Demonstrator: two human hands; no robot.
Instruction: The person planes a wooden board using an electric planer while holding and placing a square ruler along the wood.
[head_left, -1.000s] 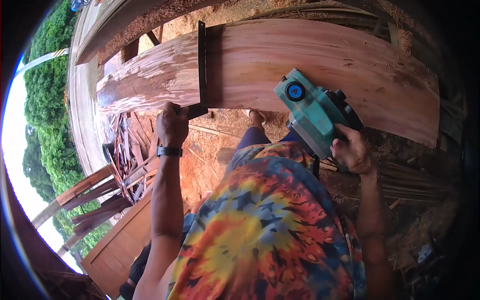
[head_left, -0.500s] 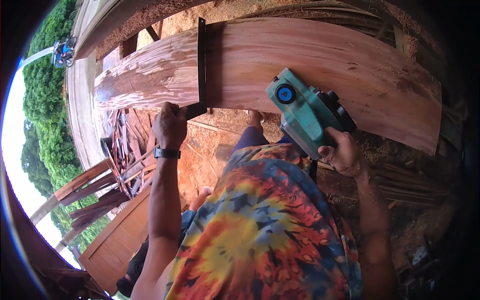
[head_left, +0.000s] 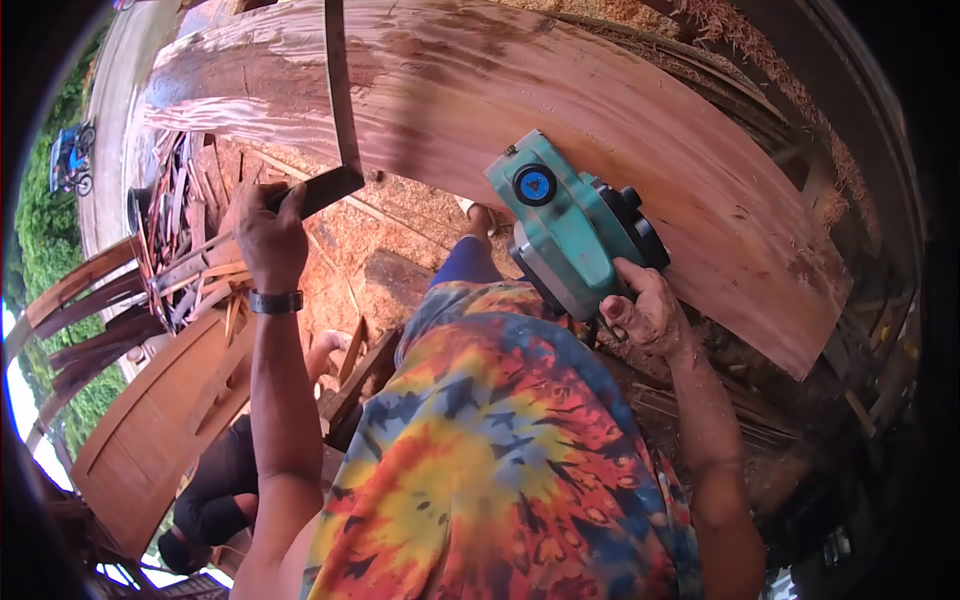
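My left hand (head_left: 272,240) is closed around the thick stock of a try square (head_left: 342,110). Its long dark blade reaches across a broad, reddish wooden plank (head_left: 480,110), though whether it touches the wood I cannot tell. A shadow falls on the plank right of the blade. In my right hand (head_left: 650,312) is the rear handle of a teal electric planer (head_left: 575,225) with a round blue-centred cap. The planer is at the plank's near edge, overlapping it in view; contact with the surface is hidden. Rough pale streaks mark the plank's left part.
Sawdust (head_left: 390,215) covers the ground by my feet. Scrap wood (head_left: 190,220) is heaped at left, near a wooden panel (head_left: 165,420). Another person in dark clothing (head_left: 225,490) is low at lower left. A blue vehicle (head_left: 72,160) stands on the road beyond.
The view has shifted, so the plank appears higher and more slanted. The try square has tilted, and its blade now stands farther from its shadow. Both hands keep their holds.
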